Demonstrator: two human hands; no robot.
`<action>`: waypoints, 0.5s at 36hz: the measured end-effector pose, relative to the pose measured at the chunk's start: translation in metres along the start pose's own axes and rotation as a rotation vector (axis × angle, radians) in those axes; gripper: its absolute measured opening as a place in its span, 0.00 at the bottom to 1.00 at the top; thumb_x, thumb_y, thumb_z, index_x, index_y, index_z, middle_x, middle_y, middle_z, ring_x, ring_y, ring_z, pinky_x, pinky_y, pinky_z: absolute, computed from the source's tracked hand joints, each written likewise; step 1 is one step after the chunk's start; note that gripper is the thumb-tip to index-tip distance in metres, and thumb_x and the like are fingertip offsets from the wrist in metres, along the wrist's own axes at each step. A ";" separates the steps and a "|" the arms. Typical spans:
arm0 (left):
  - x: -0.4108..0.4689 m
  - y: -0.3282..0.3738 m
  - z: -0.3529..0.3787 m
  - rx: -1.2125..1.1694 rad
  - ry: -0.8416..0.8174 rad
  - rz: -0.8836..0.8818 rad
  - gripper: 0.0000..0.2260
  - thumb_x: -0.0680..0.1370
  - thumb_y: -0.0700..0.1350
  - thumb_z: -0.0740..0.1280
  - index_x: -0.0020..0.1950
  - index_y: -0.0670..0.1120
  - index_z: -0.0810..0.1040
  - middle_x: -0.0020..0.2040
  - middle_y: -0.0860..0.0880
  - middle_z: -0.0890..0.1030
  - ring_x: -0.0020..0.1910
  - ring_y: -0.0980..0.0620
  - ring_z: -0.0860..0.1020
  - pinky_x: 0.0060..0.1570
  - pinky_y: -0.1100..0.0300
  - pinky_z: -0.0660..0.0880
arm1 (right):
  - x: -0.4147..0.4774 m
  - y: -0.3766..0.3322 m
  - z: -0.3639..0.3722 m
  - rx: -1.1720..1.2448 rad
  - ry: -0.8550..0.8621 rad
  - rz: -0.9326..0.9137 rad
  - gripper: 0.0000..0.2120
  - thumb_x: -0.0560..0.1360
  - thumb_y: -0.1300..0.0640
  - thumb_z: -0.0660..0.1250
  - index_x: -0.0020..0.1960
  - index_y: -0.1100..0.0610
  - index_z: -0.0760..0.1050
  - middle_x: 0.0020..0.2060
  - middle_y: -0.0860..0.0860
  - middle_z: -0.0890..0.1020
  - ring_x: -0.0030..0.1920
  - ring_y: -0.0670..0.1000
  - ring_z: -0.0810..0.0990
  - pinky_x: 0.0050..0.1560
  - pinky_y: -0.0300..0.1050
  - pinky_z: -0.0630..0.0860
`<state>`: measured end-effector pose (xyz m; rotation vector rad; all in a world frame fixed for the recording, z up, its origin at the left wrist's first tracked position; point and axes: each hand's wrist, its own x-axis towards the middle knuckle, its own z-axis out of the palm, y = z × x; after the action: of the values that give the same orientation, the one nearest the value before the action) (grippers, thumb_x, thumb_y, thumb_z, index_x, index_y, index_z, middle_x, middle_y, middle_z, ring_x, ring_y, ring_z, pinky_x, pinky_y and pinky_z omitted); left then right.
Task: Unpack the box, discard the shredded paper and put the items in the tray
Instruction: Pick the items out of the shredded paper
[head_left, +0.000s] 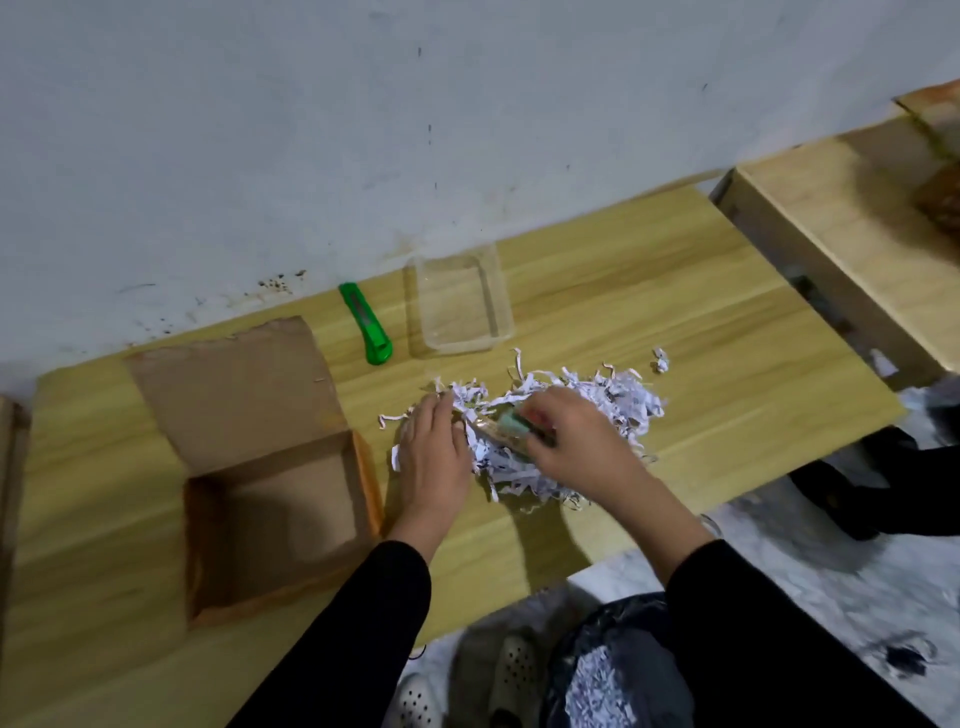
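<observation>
Shredded paper (545, 415) under flat open left hand (434, 452); right hand (576, 441) grip pinches greenish item (511, 422).

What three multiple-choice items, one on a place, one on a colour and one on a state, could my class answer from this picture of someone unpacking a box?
1. Where does the cutter lie?
A. Inside the box
B. On the table, left of the clear tray
C. In the black bag

2. What colour is the cutter?
A. Red
B. Blue
C. Green

3. What state is the box in?
A. Open, nothing showing inside
B. Taped shut
C. Full of shredded paper

Answers:
1 B: it rests on the table beside the clear tray, near the wall.
2 C: its whole body is bright green.
3 A: its flap is folded back and the bare cardboard bottom shows; the shredded paper is heaped on the table under the left hand and right hand.
</observation>
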<state>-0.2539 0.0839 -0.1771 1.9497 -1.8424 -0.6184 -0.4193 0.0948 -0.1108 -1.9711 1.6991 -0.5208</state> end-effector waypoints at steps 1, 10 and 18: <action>0.000 0.000 0.001 0.026 -0.020 -0.002 0.19 0.81 0.42 0.56 0.72 0.44 0.65 0.73 0.44 0.65 0.72 0.44 0.62 0.71 0.51 0.59 | -0.001 -0.002 0.009 -0.059 -0.033 0.002 0.11 0.71 0.58 0.66 0.53 0.59 0.75 0.48 0.55 0.77 0.49 0.57 0.76 0.46 0.47 0.73; -0.005 -0.006 0.003 0.138 -0.127 -0.044 0.22 0.83 0.48 0.49 0.77 0.50 0.52 0.78 0.48 0.51 0.77 0.49 0.47 0.75 0.53 0.49 | -0.004 0.001 0.019 -0.235 0.089 -0.055 0.17 0.66 0.61 0.72 0.54 0.62 0.80 0.40 0.59 0.83 0.38 0.61 0.81 0.37 0.47 0.78; -0.008 -0.009 0.002 0.172 -0.143 -0.034 0.22 0.83 0.48 0.49 0.77 0.49 0.52 0.78 0.47 0.50 0.77 0.49 0.46 0.74 0.54 0.48 | -0.013 0.003 -0.008 0.013 0.219 -0.022 0.13 0.67 0.61 0.74 0.51 0.59 0.82 0.40 0.57 0.84 0.35 0.57 0.80 0.40 0.49 0.80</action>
<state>-0.2477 0.0929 -0.1830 2.0988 -2.0119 -0.6450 -0.4288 0.1066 -0.1059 -1.9858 1.7989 -0.7794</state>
